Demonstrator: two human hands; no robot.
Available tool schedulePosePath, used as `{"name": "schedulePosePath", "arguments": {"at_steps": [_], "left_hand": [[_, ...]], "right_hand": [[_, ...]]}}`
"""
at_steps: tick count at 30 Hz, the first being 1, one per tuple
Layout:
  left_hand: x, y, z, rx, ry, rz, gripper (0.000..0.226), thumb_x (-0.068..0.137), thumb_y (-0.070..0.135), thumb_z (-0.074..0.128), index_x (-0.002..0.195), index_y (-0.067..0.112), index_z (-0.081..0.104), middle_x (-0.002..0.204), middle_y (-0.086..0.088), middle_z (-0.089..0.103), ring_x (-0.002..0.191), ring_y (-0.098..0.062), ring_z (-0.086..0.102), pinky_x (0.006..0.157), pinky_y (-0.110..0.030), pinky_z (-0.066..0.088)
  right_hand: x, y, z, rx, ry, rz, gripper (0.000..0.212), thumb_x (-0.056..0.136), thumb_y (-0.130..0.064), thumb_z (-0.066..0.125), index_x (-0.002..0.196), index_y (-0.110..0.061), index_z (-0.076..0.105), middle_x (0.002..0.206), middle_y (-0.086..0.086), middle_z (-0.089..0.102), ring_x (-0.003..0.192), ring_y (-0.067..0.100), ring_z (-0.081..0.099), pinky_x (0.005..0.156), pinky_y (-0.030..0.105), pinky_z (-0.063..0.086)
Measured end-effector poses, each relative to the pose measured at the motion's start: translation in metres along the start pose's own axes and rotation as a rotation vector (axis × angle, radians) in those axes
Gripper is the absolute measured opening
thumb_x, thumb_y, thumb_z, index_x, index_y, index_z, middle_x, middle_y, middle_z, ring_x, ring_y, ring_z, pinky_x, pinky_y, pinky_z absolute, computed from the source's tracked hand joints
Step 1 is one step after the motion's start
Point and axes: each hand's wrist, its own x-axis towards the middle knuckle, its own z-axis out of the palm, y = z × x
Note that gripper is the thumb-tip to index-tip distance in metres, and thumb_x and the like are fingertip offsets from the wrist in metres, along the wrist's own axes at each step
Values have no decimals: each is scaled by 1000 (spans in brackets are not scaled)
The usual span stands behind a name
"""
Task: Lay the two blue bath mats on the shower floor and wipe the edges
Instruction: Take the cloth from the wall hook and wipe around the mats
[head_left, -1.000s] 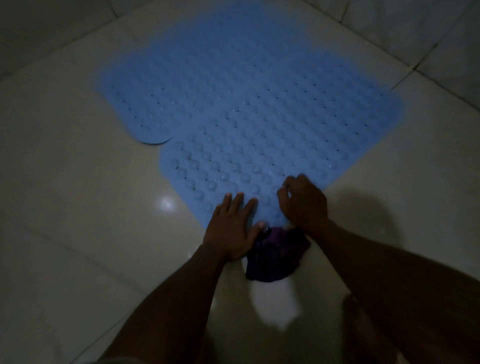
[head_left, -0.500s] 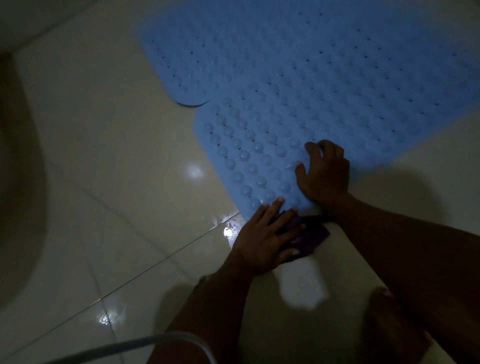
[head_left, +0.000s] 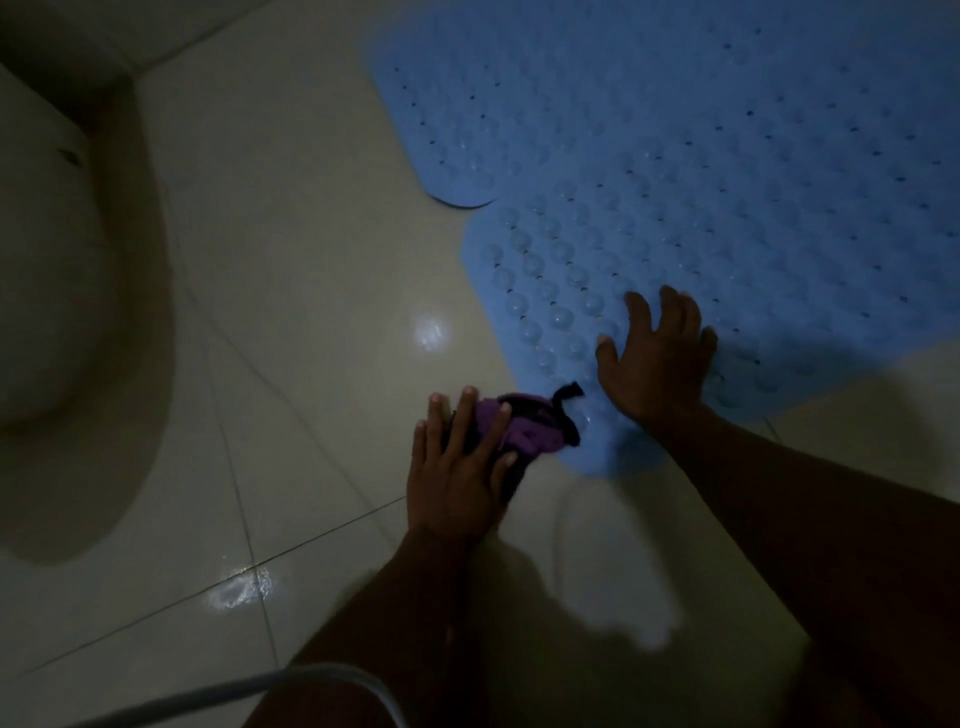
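Observation:
Two blue bath mats lie flat on the tiled floor, overlapping. The near mat (head_left: 675, 249) shows its suction cups; the far mat (head_left: 467, 104) lies behind it to the left. My right hand (head_left: 654, 358) presses flat on the near mat's front corner, fingers spread. My left hand (head_left: 457, 467) lies flat on a purple and black cloth (head_left: 524, 426) on the floor at the near mat's left edge. Part of the cloth is hidden under that hand.
A pale toilet base (head_left: 57, 291) stands at the left, with its shadow on the glossy cream tiles (head_left: 311, 260). A grey hose (head_left: 249, 691) curves along the bottom edge. My forearms fill the lower right.
My left hand has slid the cloth leftward along the near mat's edge. My right hand has opened and spread flat on the mat. The view has shifted left, showing the toilet base.

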Motion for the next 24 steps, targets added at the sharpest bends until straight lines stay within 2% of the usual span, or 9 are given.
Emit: {"name": "schedulePosePath", "arguments": {"at_steps": [4, 8, 10, 12, 14, 16, 18, 20, 24], "left_hand": [[36, -3, -12, -54, -35, -138, 58, 104, 58, 22, 159, 40, 20, 169, -8, 13, 154, -41, 1, 122, -56, 13], [91, -10, -29, -141, -145, -280, 59, 103, 60, 15, 159, 45, 2, 170, -5, -8, 153, -38, -19, 123, -53, -4], [112, -15, -38, -133, -197, -275, 60, 103, 60, 16, 159, 45, 0, 170, -5, -10, 152, -39, -22, 124, -55, -6], [124, -18, -44, -79, -213, -235, 61, 103, 60, 17, 159, 43, 1, 169, -6, -12, 151, -38, -23, 123, -55, -9], [120, -20, -48, -8, -71, -164, 60, 104, 57, 24, 160, 37, 14, 170, -10, -2, 154, -38, -13, 123, -55, -6], [104, -19, -44, -23, 116, -61, 58, 103, 48, 37, 157, 27, 34, 167, -12, 21, 155, -37, 11, 123, -54, 10], [84, -13, -28, -46, 85, 26, 60, 101, 42, 40, 156, 20, 35, 165, -11, 27, 153, -34, 20, 121, -54, 18], [73, -9, -13, -46, -4, -4, 63, 100, 39, 35, 159, 21, 26, 168, -9, 18, 155, -31, 14, 121, -54, 14], [96, -16, -5, -102, 4, -66, 63, 97, 37, 34, 159, 25, 27, 168, -6, 19, 155, -30, 15, 122, -53, 10]], "right_hand": [[13, -6, 3, -12, -9, -36, 67, 81, -48, 55, 137, -12, 47, 149, 20, 40, 140, 42, 34, 106, 60, 33], [19, -12, 11, -10, -132, -10, 84, 83, -56, 58, 148, -9, 33, 158, 22, 27, 146, 43, 23, 110, 67, 23], [16, -10, 17, -45, -166, -20, 89, 86, -63, 50, 154, -10, 26, 161, 22, 21, 149, 43, 18, 112, 69, 18], [12, -6, 22, -80, -171, -50, 90, 88, -69, 37, 155, -10, 26, 161, 22, 23, 148, 44, 23, 110, 72, 20], [13, -5, 26, -82, -178, -55, 91, 88, -73, 28, 155, -13, 24, 162, 21, 23, 148, 44, 24, 109, 73, 20], [13, -5, 29, -67, -193, -28, 93, 86, -74, 26, 158, -18, 12, 166, 15, 7, 152, 38, 8, 115, 68, 10], [12, -4, 32, -67, -197, -13, 94, 85, -75, 22, 159, -21, 1, 167, 11, -7, 153, 33, -6, 117, 64, 2], [11, -5, 30, -66, -203, -6, 94, 84, -76, 18, 159, -23, -4, 167, 8, -14, 153, 31, -11, 118, 62, -3], [11, -4, 28, -62, -260, 12, 93, 84, -76, 13, 158, -25, -12, 165, 7, -21, 152, 29, -18, 119, 58, -8]]}}
